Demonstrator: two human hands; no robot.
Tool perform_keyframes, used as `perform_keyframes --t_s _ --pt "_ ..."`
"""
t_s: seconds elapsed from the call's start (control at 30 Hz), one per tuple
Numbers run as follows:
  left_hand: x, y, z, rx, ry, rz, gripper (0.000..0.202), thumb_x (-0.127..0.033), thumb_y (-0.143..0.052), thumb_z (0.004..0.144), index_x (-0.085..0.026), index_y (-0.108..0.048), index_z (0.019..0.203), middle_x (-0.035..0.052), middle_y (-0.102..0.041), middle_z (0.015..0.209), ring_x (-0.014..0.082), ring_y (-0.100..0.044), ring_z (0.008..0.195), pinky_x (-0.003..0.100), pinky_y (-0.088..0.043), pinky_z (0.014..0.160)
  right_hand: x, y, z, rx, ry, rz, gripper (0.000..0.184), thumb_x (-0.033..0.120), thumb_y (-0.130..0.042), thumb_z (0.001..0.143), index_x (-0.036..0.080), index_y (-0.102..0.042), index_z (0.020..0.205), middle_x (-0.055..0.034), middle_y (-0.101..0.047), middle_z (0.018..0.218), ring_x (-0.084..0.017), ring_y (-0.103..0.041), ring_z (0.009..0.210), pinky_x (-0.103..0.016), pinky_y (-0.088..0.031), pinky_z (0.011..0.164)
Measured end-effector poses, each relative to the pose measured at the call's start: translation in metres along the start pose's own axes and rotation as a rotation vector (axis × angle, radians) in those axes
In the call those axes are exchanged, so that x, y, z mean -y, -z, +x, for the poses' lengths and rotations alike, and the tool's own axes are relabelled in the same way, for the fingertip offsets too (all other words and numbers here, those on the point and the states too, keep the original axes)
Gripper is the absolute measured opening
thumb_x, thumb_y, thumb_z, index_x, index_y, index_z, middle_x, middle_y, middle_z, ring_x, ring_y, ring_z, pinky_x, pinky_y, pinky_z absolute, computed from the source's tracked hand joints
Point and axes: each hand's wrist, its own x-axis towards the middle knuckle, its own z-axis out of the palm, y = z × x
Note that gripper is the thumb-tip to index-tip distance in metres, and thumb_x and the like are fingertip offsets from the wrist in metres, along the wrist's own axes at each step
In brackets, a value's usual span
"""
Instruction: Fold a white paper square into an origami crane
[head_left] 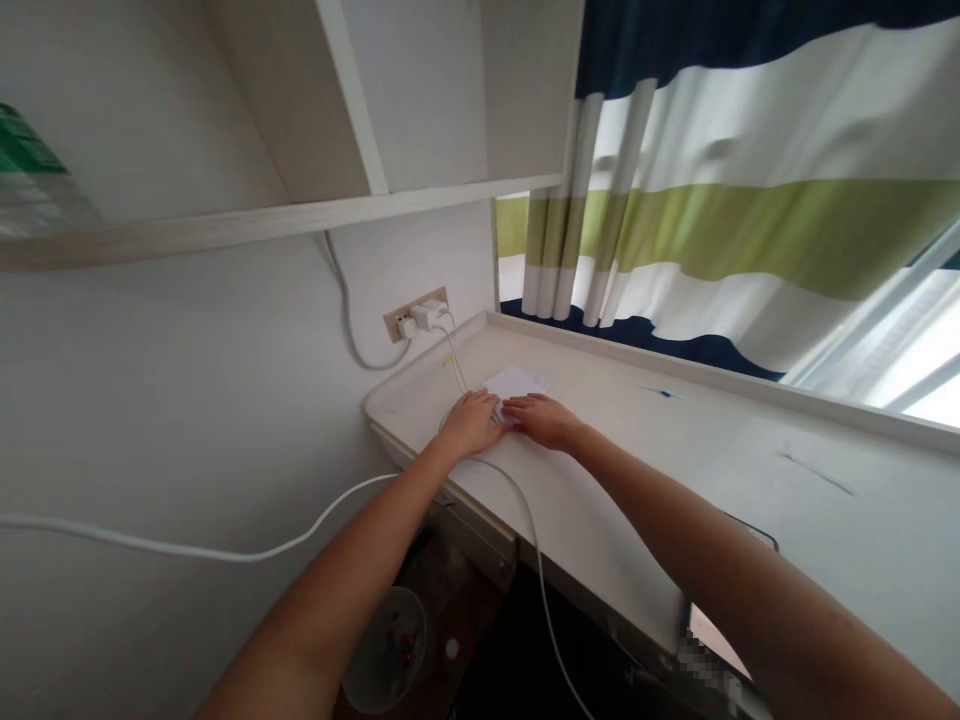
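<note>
My left hand (472, 424) and my right hand (546, 421) are close together near the far left corner of the white desk. Both are at the near end of a white paper-like stack (517, 380), fingers and thumbs closed about its edge. The fingers cover the near part of the stack, so its full shape is hidden. Its far part lies flat beyond my fingertips.
White plugs (429, 316) sit in a wall socket, their thin cables running down beside my left hand. A white cable (529, 510) hangs over the desk's front edge. A blue-marked thin item (663, 393) and a thin stick (817, 473) lie right. Shelves (420, 192) overhang the wall.
</note>
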Motion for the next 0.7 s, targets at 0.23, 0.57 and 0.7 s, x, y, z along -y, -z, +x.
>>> perform_keyframes --t_s 0.23,0.57,0.7 --pt "0.011 0.004 0.000 0.051 -0.130 0.042 0.032 -0.033 -0.059 0.095 -0.021 -0.071 0.123 0.0127 -0.070 0.135 0.0280 -0.056 0.138 0.047 -0.033 0.123 0.001 0.003 0.008 0.023 -0.006 -0.061 0.033 0.010 -0.049 0.100 0.015 -0.073 0.122 -0.0160 -0.074 0.130 -0.025 -0.068 0.124 -0.039 -0.044 0.111" --pt "0.000 0.006 -0.002 -0.021 -0.091 -0.091 0.051 -0.034 -0.064 0.092 -0.015 -0.060 0.140 0.0172 -0.064 0.143 0.0291 -0.059 0.135 0.043 -0.041 0.118 0.019 0.031 0.012 -0.114 -0.305 0.026 0.026 0.029 -0.056 0.101 0.021 -0.080 0.106 -0.0133 -0.081 0.108 -0.026 -0.073 0.105 -0.035 -0.046 0.100" --pt "-0.022 0.011 0.006 -0.152 0.000 -0.368 0.083 -0.033 -0.077 0.083 -0.015 -0.040 0.155 0.0196 -0.059 0.148 0.0309 -0.056 0.137 0.047 -0.040 0.119 0.013 0.075 -0.022 -0.278 -0.412 0.116 0.034 0.033 -0.046 0.105 0.020 -0.077 0.111 -0.0112 -0.079 0.111 -0.023 -0.071 0.102 -0.030 -0.047 0.088"
